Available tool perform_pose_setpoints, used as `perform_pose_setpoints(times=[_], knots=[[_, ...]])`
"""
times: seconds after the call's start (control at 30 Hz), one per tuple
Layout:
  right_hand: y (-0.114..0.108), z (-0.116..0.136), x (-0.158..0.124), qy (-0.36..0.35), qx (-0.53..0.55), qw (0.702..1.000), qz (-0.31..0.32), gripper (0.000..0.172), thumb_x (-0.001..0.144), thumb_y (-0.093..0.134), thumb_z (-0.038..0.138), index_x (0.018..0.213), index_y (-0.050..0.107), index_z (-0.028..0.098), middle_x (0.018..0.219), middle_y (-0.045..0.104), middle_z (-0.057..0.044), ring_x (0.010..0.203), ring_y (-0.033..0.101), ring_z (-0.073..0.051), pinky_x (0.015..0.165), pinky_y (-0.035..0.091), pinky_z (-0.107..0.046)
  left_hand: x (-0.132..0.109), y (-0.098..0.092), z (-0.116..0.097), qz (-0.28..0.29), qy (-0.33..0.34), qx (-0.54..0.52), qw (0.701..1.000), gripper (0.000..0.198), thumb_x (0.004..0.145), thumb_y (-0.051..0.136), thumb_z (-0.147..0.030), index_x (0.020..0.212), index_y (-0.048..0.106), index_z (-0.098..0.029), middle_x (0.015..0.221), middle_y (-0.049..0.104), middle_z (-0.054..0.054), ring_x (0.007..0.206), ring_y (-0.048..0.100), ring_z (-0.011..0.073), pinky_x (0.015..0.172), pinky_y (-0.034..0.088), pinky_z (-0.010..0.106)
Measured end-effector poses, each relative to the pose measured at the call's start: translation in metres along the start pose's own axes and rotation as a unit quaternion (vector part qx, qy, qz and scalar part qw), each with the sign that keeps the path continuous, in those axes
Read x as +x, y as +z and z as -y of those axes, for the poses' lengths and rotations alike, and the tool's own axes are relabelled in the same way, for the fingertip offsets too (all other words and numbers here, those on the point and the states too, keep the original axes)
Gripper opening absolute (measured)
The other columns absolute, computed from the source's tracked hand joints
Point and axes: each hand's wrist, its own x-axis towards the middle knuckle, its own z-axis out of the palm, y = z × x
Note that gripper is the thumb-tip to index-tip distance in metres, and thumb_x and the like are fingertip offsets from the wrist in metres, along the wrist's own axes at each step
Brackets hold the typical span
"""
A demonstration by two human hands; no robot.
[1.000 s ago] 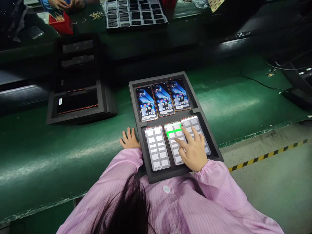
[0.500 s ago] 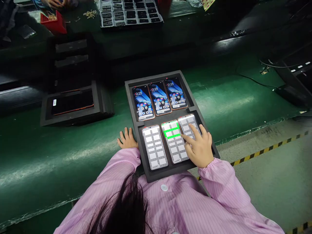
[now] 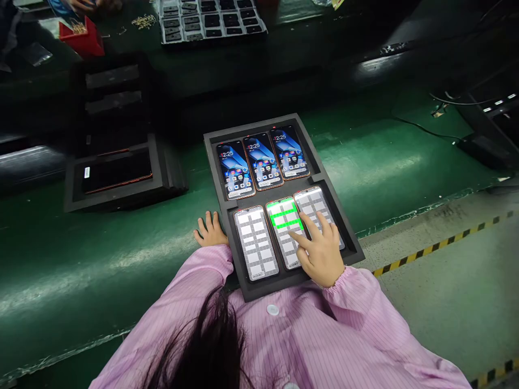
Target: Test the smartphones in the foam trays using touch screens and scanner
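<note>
A black foam tray (image 3: 357, 254) holds two rows of smartphones in front of my body. My right hand (image 3: 322, 254) is over the near row with its fingers spread, a fingertip at the screen of the middle smartphone (image 3: 279, 221). That screen shows a grey-and-white grid with green bars near its top. Grids also show on the near left smartphone (image 3: 256, 243) and the near right smartphone (image 3: 312, 200), which my hand partly covers. The far-row smartphones (image 3: 263, 159) show home screens. My left hand (image 3: 211, 231) lies on the green bench beside the tray's left edge, fingers spread.
At the left stands a stack of black foam trays (image 3: 162, 167) with a dark-screened phone (image 3: 117, 173) on top. Farther back are a red box (image 3: 83, 38), a compartment tray of black parts (image 3: 213, 38) and another person's hand (image 3: 83, 5). A cable (image 3: 425, 128) lies on the right.
My right hand has moved left and slightly down, from near the right smartphone's edge to over the middle one's screen. My left hand stays on the bench. The view has shifted slightly.
</note>
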Motion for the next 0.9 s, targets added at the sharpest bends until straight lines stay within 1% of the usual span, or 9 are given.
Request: perform_pose_setpoints(times=[0.1,0.23,0.4,0.5,0.63,0.8,0.9], knots=[[0.001,0.007,0.001,-0.014,0.013,1.000,0.008,0.038,0.072,0.048,0.015,0.103,0.064,0.030,0.136,0.039,-0.005,0.127,0.025,-0.035,0.093,0.028,-0.056,0.000,0.000,-0.001,-0.002,0.002,0.002,1.000,0.047,0.086,0.030,-0.032,0.131,0.040,-0.021,0.142,0.035,0.009,0.133,0.023,0.0282,0.104,0.014,0.053],[0.002,0.016,0.000,-0.032,0.030,0.999,0.024,0.038,0.071,0.048,0.016,0.105,0.062,0.029,0.137,0.038,-0.006,0.128,0.022,-0.035,0.095,0.025,-0.057,0.000,0.001,-0.002,-0.014,-0.009,-0.004,1.000,0.048,0.088,0.022,-0.034,0.130,0.042,-0.022,0.143,0.034,0.006,0.133,0.023,0.0266,0.106,0.011,0.050],[0.002,0.020,-0.006,-0.035,0.047,0.998,0.034,0.039,0.072,0.048,0.016,0.104,0.062,0.030,0.136,0.039,-0.005,0.128,0.023,-0.035,0.095,0.025,-0.057,0.000,0.003,-0.002,-0.023,-0.012,-0.006,1.000,0.048,0.089,0.020,-0.035,0.129,0.043,-0.024,0.142,0.036,0.005,0.133,0.024,0.0253,0.106,0.011,0.048],[0.001,0.016,-0.010,-0.019,0.046,0.998,0.029,0.040,0.071,0.048,0.015,0.104,0.063,0.031,0.135,0.040,-0.005,0.128,0.023,-0.035,0.094,0.026,-0.057,0.000,0.004,-0.001,-0.023,-0.009,-0.003,1.000,0.047,0.089,0.021,-0.035,0.129,0.043,-0.024,0.142,0.035,0.006,0.133,0.024,0.0260,0.106,0.011,0.049],[0.000,0.003,-0.015,0.020,0.035,0.999,0.012,0.039,0.071,0.048,0.014,0.102,0.064,0.032,0.135,0.040,-0.005,0.127,0.025,-0.036,0.092,0.030,-0.058,0.004,0.007,0.001,-0.025,-0.014,-0.011,1.000,0.045,0.089,0.023,-0.031,0.128,0.044,-0.025,0.142,0.036,0.007,0.132,0.025,0.0257,0.105,0.012,0.052],[-0.002,-0.012,-0.016,0.053,0.018,0.998,-0.013,0.038,0.073,0.046,0.013,0.100,0.065,0.030,0.134,0.041,-0.006,0.126,0.026,-0.037,0.091,0.030,-0.059,0.015,0.014,0.004,0.008,-0.068,-0.014,0.998,0.042,0.087,0.028,-0.031,0.124,0.048,-0.026,0.142,0.036,0.006,0.133,0.024,0.0254,0.105,0.010,0.051],[-0.003,-0.017,-0.018,0.060,0.017,0.998,-0.021,0.037,0.073,0.047,0.014,0.099,0.066,0.030,0.134,0.042,-0.006,0.126,0.026,-0.037,0.090,0.031,-0.059,0.017,0.017,0.008,0.014,-0.071,-0.023,0.997,0.042,0.087,0.030,-0.032,0.123,0.049,-0.026,0.141,0.037,0.005,0.133,0.023,0.0252,0.105,0.010,0.050]])
